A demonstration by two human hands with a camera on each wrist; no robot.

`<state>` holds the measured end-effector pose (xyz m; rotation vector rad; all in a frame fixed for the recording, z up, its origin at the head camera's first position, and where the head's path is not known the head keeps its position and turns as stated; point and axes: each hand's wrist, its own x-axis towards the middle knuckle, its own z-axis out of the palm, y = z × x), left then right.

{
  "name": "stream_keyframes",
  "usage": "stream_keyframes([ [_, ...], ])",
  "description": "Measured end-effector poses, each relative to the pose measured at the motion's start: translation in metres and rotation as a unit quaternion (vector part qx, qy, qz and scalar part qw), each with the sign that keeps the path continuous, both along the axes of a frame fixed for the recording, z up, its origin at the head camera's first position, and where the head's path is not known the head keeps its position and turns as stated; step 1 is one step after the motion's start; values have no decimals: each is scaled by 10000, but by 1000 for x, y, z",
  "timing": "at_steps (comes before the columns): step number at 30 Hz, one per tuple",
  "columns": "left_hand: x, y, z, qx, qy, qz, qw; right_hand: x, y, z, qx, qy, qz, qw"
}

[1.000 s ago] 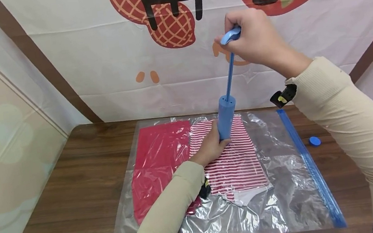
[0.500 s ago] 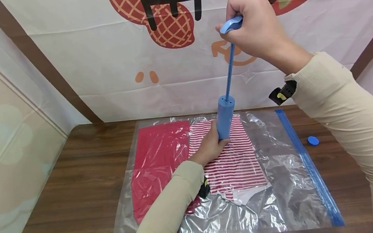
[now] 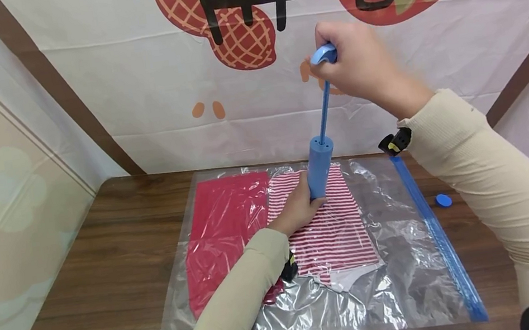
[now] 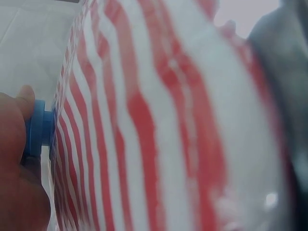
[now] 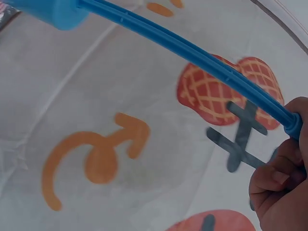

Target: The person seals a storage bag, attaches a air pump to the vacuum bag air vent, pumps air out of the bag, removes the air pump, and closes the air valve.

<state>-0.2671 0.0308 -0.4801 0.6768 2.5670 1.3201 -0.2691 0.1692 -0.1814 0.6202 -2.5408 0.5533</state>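
A blue hand pump (image 3: 320, 165) stands slightly tilted over a clear plastic storage bag (image 3: 407, 280). My left hand (image 3: 299, 206) grips the base of its barrel, low against the bag. Up above, my right hand (image 3: 356, 62) holds the pump's handle (image 3: 324, 54), with the rod drawn well out of the barrel. Inside the bag lie a red garment (image 3: 230, 209) and a red-and-white striped garment (image 3: 333, 240). In the left wrist view the blue pump base (image 4: 36, 127) meets the striped side of the bag. The right wrist view shows the long rod (image 5: 192, 55) running into my curled fingers.
Along the bag's right side runs a blue zip strip (image 3: 440, 242). A small round blue cap (image 3: 444, 200) lies on the dark wooden table (image 3: 86, 303) to its right. Close behind the table hangs a printed cloth (image 3: 142, 92).
My right hand rose with the pump handle, drawing out more rod, and has since come down lower than before. My left hand holds the barrel in the same place.
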Motion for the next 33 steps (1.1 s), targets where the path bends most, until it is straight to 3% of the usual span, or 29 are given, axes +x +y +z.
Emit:
stream_keyframes([
  [5,1,-1,1,-10,-105,-1,9999,-6,1,-26,222,-140,224,9994],
  [11,0,-1,-1,-57,31,-35,10000,-7,5,-62,455,-422,338,9975],
  [22,1,-1,-2,1,158,-79,9998,-7,10,-114,697,-867,511,9925],
  [26,1,-1,0,56,149,-88,9998,-8,10,-123,623,-791,517,9936],
  [33,1,-2,1,68,186,-86,9998,-9,8,-125,469,-697,562,9949],
])
